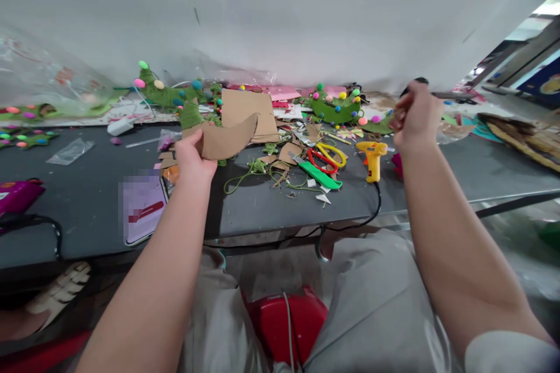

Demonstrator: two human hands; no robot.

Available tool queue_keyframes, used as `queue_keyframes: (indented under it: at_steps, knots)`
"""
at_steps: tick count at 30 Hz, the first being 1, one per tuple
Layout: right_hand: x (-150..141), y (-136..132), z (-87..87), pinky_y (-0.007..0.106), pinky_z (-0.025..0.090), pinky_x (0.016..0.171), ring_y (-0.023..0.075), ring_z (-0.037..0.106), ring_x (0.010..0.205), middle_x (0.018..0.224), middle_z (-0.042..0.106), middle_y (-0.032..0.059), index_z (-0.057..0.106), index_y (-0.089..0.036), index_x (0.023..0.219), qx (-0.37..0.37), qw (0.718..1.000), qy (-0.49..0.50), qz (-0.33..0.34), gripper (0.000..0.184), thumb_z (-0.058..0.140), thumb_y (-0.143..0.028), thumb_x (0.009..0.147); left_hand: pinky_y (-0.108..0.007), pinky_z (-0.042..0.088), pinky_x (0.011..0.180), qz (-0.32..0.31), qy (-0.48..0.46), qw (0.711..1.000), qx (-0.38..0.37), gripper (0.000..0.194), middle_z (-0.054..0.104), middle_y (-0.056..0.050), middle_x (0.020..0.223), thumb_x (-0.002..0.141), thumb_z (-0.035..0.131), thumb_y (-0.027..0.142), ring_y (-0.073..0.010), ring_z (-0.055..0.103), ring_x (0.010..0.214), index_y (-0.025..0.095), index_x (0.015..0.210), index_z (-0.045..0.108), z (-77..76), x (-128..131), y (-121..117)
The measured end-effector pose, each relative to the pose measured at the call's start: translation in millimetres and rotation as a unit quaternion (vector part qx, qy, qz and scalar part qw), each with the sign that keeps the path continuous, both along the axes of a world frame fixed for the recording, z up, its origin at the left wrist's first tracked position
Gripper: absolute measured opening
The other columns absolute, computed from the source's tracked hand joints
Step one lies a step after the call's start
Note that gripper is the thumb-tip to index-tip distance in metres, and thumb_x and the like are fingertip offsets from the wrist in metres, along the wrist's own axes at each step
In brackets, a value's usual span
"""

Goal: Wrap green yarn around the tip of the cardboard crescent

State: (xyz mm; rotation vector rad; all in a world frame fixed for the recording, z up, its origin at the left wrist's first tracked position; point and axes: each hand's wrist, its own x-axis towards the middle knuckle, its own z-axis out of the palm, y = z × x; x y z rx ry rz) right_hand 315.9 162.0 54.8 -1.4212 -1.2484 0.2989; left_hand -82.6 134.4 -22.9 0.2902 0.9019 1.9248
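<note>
My left hand [196,158] grips a curved, crescent-like cardboard piece [231,139] with a pointed tip. Green yarn [191,113] is wound around its upper left end. Raised at the right, beyond the table's middle, my right hand [417,113] has its fingers curled in. A dark thing shows at its top, but what the fingers hold is hidden. Below and left of that hand stands a yellow glue gun [371,157] with a black cord. Between the hands lie a green utility knife [319,175] and scissors [326,158] with red and yellow handles.
Cardboard scraps and yarn bits litter the grey table [258,210]. Behind them are a flat cardboard sheet [249,113] and green crescents with pompoms [335,109]. At left are a phone [144,210] and a purple glue gun [20,198]. A white panel [280,17] rises behind.
</note>
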Motion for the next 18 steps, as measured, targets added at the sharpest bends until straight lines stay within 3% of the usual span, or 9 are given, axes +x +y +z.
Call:
queue_keyframes:
  at_steps: [3,5,8,12,15,18]
  knots:
    - [-25.4,-11.6,-8.2,0.031,0.028,0.051,0.0052,0.036,0.045,0.049,0.043,-0.0026,0.057,-0.014,0.058,-0.066,0.993,-0.043,0.085,0.03,0.068,-0.026,0.083,-0.03,0.06,0.082,-0.022,-0.001,1.0,0.009,0.018,0.076,-0.006,0.085,0.081,0.055,0.009,-0.0199,0.072,0.087,0.015,0.085,0.071,-0.3,-1.7,-1.7]
    - [-46.8,-18.8,-14.6,0.03,0.034,0.056,0.009,0.045,0.053,0.057,0.057,0.0004,0.066,-0.014,0.064,-0.08,0.981,-0.093,0.151,0.02,0.078,-0.027,0.074,-0.031,0.06,0.086,-0.031,-0.001,0.999,0.009,0.018,0.076,-0.006,0.086,0.082,0.055,0.009,-0.0201,0.073,0.09,0.014,0.087,0.072,-0.4,-0.9,-2.6]
    - [-83.3,-23.5,-29.4,0.031,0.043,0.065,0.0135,0.054,0.067,0.089,0.072,0.0058,0.075,-0.016,0.087,-0.087,0.922,-0.235,0.294,0.02,0.073,-0.034,0.078,-0.03,0.06,0.088,-0.048,-0.007,0.999,0.015,0.018,0.077,-0.005,0.086,0.084,0.055,0.01,-0.0193,0.073,0.092,0.016,0.084,0.072,0.4,0.4,-4.3]
    - [-140.4,-16.8,-56.4,0.035,0.052,0.079,0.0171,0.063,0.083,0.124,0.069,0.0122,0.067,-0.016,0.124,-0.119,0.888,-0.173,0.41,0.047,0.07,-0.039,0.083,-0.03,0.061,0.085,-0.064,-0.024,0.997,0.019,0.019,0.077,-0.005,0.086,0.085,0.054,0.01,-0.0192,0.074,0.09,0.015,0.087,0.072,2.8,0.6,-7.8]
    - [-188.7,-5.4,-74.7,0.034,0.052,0.092,0.0205,0.064,0.107,0.128,0.067,0.0123,0.063,-0.017,0.129,-0.12,0.861,-0.11,0.482,0.044,0.064,-0.032,0.088,-0.03,0.061,0.085,-0.076,-0.032,0.996,0.025,0.019,0.077,-0.005,0.085,0.085,0.053,0.01,-0.0192,0.074,0.086,0.014,0.093,0.071,4.5,0.3,-11.4]
    - [-231.5,5.5,-89.4,0.029,0.053,0.087,0.0179,0.065,0.097,0.106,0.073,0.0078,0.067,-0.016,0.116,-0.107,0.855,-0.118,0.494,0.029,0.057,-0.018,0.088,-0.031,0.061,0.088,-0.089,-0.045,0.994,0.038,0.021,0.077,-0.007,0.085,0.084,0.053,0.008,-0.0183,0.074,0.083,0.011,0.097,0.069,5.2,0.3,-13.9]
